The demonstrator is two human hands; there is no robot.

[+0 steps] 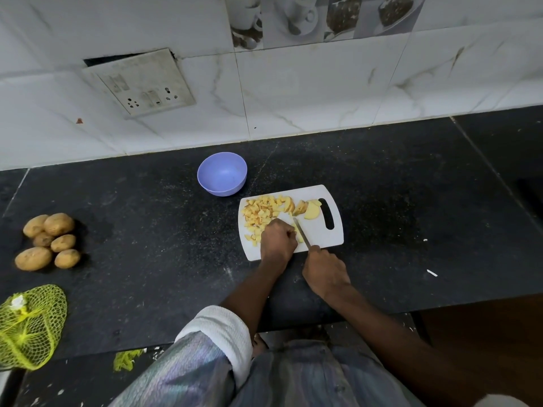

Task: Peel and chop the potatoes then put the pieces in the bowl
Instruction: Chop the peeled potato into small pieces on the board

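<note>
**Chopping on the white board**

Nearest, the right hand (325, 273) grips the knife (302, 232), its blade lying on the cutting board (329, 236). The left hand (277, 240) is curled over a potato piece; what it holds is hidden. Chopped pieces (261, 214) cover the board's left part. Beyond stands the empty purple bowl (222, 174). Whole potatoes (48, 240) lie far left.
</note>
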